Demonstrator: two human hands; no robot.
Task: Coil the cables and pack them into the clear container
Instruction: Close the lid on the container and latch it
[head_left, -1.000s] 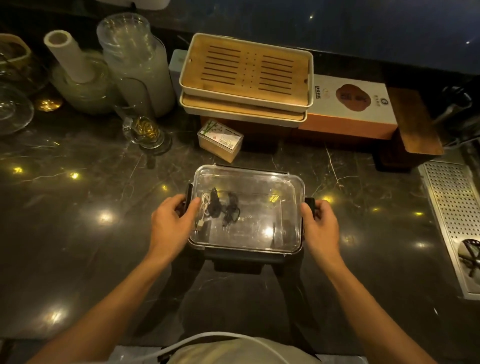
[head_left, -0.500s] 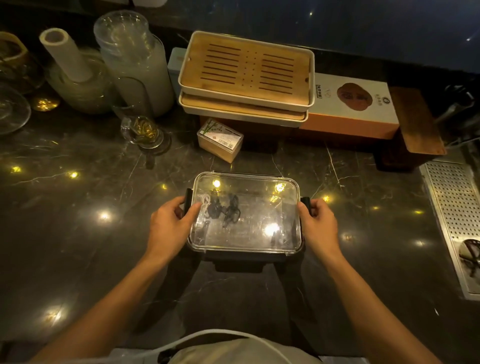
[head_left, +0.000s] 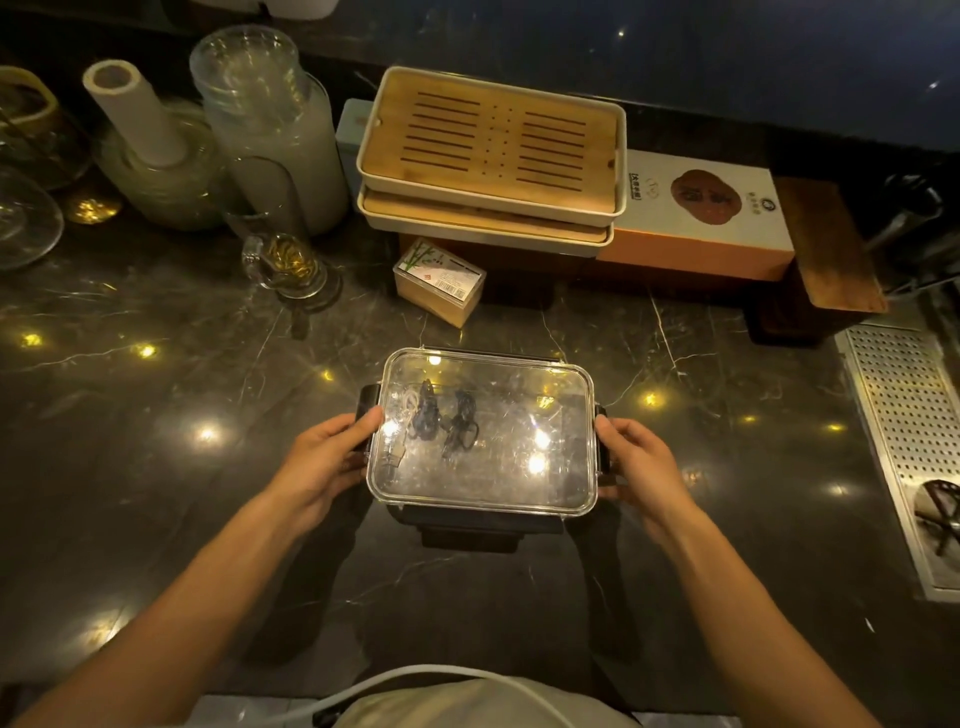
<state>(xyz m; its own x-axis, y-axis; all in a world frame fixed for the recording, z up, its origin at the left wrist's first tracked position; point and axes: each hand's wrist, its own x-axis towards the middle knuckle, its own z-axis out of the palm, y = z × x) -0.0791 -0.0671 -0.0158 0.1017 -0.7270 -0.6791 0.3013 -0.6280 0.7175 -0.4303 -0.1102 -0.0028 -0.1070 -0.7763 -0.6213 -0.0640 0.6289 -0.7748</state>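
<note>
The clear container (head_left: 519, 493) sits on the dark marble counter at centre, its transparent lid lying flat on top. Through the lid I see a coiled white cable (head_left: 402, 415) at the left and two coiled black cables (head_left: 460, 423) beside it. My left hand (head_left: 322, 462) grips the container's left side at the black clip. At the right side, my right hand (head_left: 641, 467) holds the other black clip. A further black clip sticks out at the near edge.
A small bamboo-print box (head_left: 439, 283) stands just behind the container. Stacked wooden tea trays (head_left: 493, 150) and an orange-white carton (head_left: 701, 208) line the back. Glassware (head_left: 270, 130) crowds the back left. A perforated metal drain tray (head_left: 904, 441) lies at the right.
The lid has come down from a tilt to lie flat on the container. Both hands have stayed at the side clips.
</note>
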